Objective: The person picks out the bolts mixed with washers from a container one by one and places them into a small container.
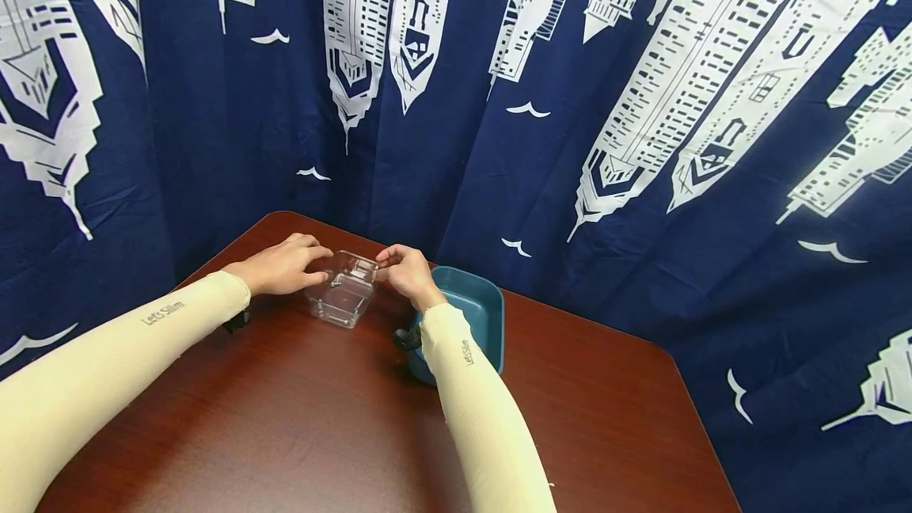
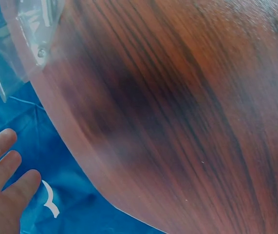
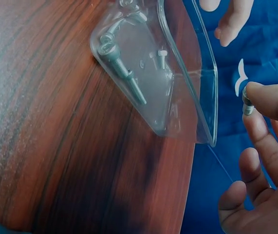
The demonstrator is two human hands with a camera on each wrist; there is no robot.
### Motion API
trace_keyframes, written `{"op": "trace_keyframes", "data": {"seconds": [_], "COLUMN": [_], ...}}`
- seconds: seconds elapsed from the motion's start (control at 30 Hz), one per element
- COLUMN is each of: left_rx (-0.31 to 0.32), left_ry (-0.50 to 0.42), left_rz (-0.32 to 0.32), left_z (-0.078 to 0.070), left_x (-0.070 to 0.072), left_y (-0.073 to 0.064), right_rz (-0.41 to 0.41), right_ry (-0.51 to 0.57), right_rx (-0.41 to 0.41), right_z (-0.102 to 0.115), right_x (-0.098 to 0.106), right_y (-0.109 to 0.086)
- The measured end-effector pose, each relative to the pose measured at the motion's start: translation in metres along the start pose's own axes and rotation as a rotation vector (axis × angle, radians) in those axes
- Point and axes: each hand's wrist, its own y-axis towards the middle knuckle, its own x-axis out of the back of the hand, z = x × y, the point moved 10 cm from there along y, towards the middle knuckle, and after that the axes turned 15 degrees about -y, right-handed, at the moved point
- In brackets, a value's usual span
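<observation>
A clear plastic container [image 1: 333, 313] stands on the table between the two hands. Inside it, the right wrist view shows several metal bolts [image 3: 112, 54], long and short. My right hand [image 1: 406, 271] is at the container's right side, pinching a short metal bolt [image 3: 247, 103] between thumb and index finger. On the other side is my left hand [image 1: 281, 266], fingers loosely bent and holding nothing. Its fingers [image 2: 19, 187] appear spread and apart from the container in the left wrist view. Whether the left thumb touches the rim, I cannot tell.
A teal bin [image 1: 493, 315] stands right of the container, partly hidden by the right forearm. The reddish-brown wooden table [image 1: 306, 418] ends just behind both. A dark blue curtain [image 1: 456, 180] with white building prints hangs beyond the table's edge.
</observation>
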Motion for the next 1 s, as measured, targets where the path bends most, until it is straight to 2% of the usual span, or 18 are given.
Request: {"op": "trace_keyframes", "data": {"seconds": [0.83,1.0], "left_rx": [0.035,0.013], "left_ry": [-0.018,-0.019], "left_rz": [0.026,0.016], "left_z": [0.004,0.002], "left_x": [-0.007,-0.006], "left_y": [-0.009,-0.009], "right_rz": [0.013,0.021], "right_ry": [0.000,0.001], "right_rx": [0.014,0.000], "right_z": [0.002,0.002], "right_x": [-0.013,-0.013], "right_y": [0.005,0.005]}}
